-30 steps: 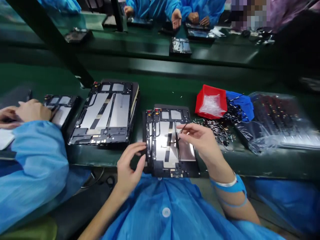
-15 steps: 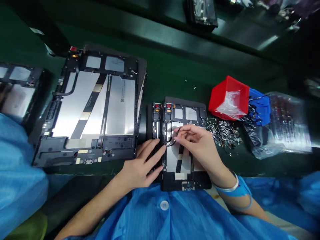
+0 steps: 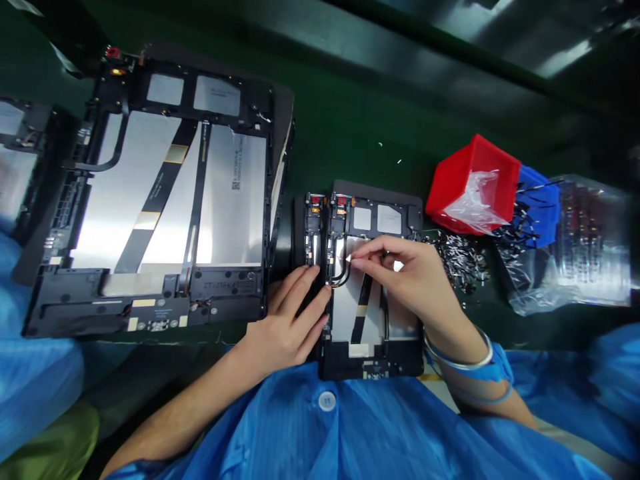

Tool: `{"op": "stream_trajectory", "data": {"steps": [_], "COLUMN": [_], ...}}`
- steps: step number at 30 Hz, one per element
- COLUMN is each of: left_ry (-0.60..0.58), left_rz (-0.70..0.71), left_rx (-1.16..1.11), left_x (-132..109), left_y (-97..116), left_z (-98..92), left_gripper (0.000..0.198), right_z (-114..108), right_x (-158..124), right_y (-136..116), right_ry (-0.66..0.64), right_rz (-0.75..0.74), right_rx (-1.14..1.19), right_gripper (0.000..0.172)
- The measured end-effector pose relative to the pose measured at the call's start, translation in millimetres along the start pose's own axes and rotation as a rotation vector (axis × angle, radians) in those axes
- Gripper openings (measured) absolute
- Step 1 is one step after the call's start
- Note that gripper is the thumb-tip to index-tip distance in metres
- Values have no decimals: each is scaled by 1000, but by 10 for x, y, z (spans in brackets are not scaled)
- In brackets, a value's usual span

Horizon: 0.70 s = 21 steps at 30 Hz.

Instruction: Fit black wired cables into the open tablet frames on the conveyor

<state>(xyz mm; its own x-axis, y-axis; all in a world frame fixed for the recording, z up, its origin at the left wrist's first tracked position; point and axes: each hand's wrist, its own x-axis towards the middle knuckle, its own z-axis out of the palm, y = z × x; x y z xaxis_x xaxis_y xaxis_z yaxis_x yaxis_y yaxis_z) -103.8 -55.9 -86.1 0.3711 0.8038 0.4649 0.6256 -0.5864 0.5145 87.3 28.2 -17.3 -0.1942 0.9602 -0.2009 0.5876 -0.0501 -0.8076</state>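
Note:
An opened tablet chassis (image 3: 373,220) with a silver battery lies at the near edge of the green bench. My right hand (image 3: 407,277) hovers over its upper middle, fingertips pinched on a thin black cable (image 3: 342,277) that curves along the left side of the battery. My left hand (image 3: 290,320) lies on the chassis's left edge, fingers stretched out flat against the frame. A blue wrist strap (image 3: 487,373) circles my right wrist.
A stack of larger opened tablets (image 3: 160,193) sits to the left. To the right stand a red bin (image 3: 475,183) holding a plastic bag, a blue bin (image 3: 543,207), a pile of small black cables (image 3: 463,257) and a clear plastic bag (image 3: 580,247). A neighbour's blue sleeve (image 3: 30,373) is at far left.
The camera tilted down and closer. My left hand moved onto the chassis's left edge. My right hand carried the cable down to the upper left of the battery and pinched it there.

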Motion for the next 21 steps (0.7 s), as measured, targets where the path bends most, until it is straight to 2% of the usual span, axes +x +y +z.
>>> {"op": "stream_trajectory", "data": {"steps": [5, 9, 14, 19, 21], "left_ry": [-8, -42, -84, -84, -85], "left_rz": [8, 49, 36, 54, 61], "left_rx": [-37, -28, -11, 15, 28], "left_x": [44, 73, 89, 120, 129], "left_y": [34, 33, 26, 26, 26], "left_z": [-17, -10, 5, -4, -8], "left_gripper": [37, 42, 47, 45, 44], "right_z": [-48, -94, -158, -126, -102], "right_x": [54, 97, 223, 320, 327], "right_y": [13, 25, 42, 31, 32], "right_ry": [-37, -61, -105, -162, -163], "right_rz": [-36, -25, -3, -15, -15], "right_rx": [-52, -37, -37, -50, -52], "right_gripper": [10, 10, 13, 9, 13]}}
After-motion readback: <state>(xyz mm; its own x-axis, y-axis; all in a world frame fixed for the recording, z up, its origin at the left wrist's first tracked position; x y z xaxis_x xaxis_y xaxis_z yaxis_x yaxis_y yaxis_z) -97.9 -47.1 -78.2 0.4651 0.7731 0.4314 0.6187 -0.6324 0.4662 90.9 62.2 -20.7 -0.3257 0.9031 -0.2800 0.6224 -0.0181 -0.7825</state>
